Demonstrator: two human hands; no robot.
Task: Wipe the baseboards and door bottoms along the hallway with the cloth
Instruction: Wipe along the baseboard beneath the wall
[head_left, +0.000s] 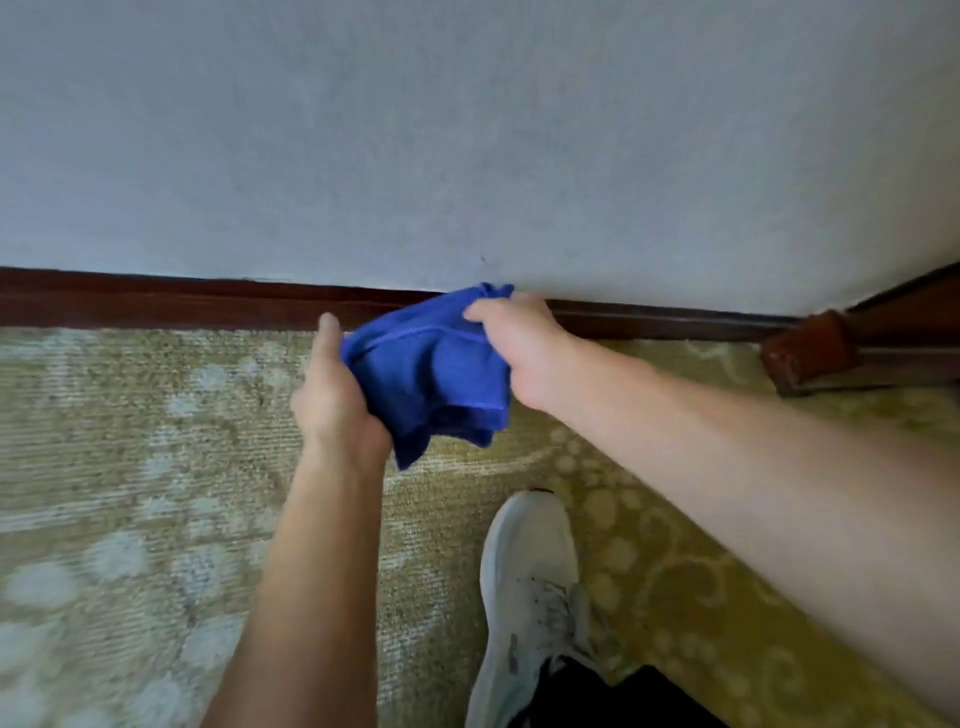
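Head view shows a soft, crumpled blue cloth (431, 369) bunched between both hands: the left hand (332, 400) curls around its lower edge, thumb pointing up, while the right hand (524, 353) pinches its upper corner. Just beyond the right hand's knuckles runs a dark, glossy wooden baseboard (182, 306) under a matte pale wall (467, 130); the cloth's top seems to touch it, though blur hides contact. Below the hands lies patterned, ribbed carpet (130, 467).
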